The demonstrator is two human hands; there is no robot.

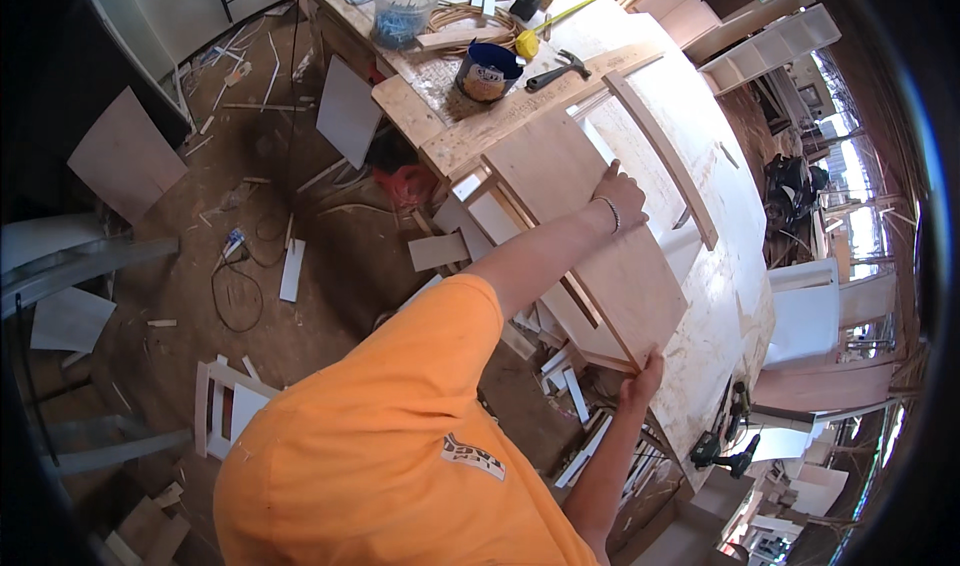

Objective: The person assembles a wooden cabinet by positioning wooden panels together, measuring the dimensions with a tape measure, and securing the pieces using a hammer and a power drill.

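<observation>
The plywood panel (600, 236) lies on the workbench (730, 266) with its long axis running from eleven to five o'clock, left hand (620, 194) pressed flat near its middle, right hand (642, 378) gripping its near corner.

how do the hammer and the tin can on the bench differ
The hammer lies flat on its side; the tin can stands upright and open. The hammer is slim, dark and metallic; the tin can is round, with a blue rim and yellowish wall. Both rest on the workbench, far from either hand.
</observation>
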